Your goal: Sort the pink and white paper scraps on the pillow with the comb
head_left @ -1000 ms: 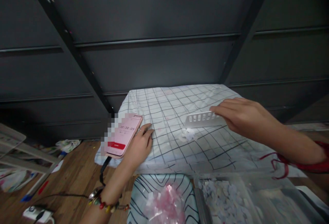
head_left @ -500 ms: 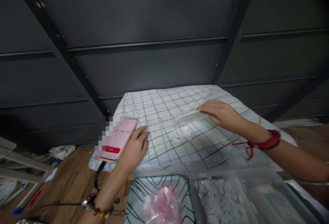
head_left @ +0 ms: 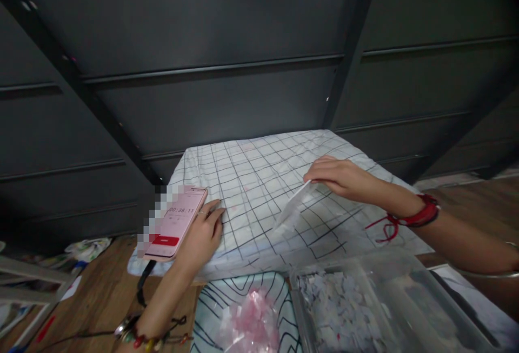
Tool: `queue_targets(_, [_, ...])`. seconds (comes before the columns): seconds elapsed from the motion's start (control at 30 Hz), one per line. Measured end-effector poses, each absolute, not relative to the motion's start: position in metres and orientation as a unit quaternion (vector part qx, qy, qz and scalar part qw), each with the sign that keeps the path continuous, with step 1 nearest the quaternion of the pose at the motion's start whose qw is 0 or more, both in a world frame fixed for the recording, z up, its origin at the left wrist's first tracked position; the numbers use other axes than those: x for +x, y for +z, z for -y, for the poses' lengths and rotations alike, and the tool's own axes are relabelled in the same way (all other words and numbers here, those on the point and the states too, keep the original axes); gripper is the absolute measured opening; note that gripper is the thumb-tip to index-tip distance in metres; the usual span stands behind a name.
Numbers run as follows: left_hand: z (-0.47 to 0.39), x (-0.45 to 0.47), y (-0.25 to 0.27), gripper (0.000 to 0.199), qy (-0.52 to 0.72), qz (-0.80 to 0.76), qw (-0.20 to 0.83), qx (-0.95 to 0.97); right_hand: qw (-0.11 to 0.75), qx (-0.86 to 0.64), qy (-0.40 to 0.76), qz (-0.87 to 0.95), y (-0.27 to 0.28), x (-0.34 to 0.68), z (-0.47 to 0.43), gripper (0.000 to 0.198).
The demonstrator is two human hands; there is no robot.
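Note:
My right hand (head_left: 334, 176) pinches the top edge of a thin white card (head_left: 295, 204) over the checked cloth. The card slants down to the left, and its lower end is blurred against the cloth. My left hand (head_left: 206, 231) lies on the cloth with its fingers stretched out and slightly apart, holding nothing. Beside it, close to the thumb side's opposite edge, a pink phone (head_left: 180, 223) shows a running timer and a red button.
White cloth with black grid lines (head_left: 243, 180) covers the low table. In front stand a patterned tray (head_left: 206, 299) with pink-and-clear plastic (head_left: 253, 320) and a clear box (head_left: 298, 310) of small pale pieces (head_left: 340, 304). A dark panelled wall (head_left: 219, 110) rises behind.
My right hand has turned the card from nearly flat to a steeper tilt. My left hand stays beside the phone. The whole view has shifted slightly.

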State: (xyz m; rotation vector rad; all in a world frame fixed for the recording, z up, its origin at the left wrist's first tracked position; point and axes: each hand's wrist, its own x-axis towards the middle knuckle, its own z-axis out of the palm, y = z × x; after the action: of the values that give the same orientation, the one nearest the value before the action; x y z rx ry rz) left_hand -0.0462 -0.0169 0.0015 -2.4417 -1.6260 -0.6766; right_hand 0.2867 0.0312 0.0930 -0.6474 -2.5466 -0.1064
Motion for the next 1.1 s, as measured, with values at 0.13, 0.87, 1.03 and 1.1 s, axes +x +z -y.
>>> queue_targets(0.13, [0.019,-0.046,0.004,0.031,-0.209,0.522,0.106,-0.82,0.24,-0.253,-0.026,0.937,0.097,0.312,-0.01,0.023])
queue_targets(0.87, [0.03,0.009,0.044,0.034,-0.154,0.42,0.069,-0.892,0.209,-0.419,-0.161,0.869,0.081,0.363,0.049,0.025])
queue_targets(1.03, [0.033,0.019,0.033,0.033,-0.161,0.382,0.053,-0.909,0.226,-0.399,-0.171,0.872,0.086,0.369,0.075,0.027])
queue_targets(1.1, [0.033,0.027,0.031,0.033,-0.166,0.358,0.048,-0.918,0.231,-0.406,-0.187,0.864,0.091,0.368,0.076,0.023])
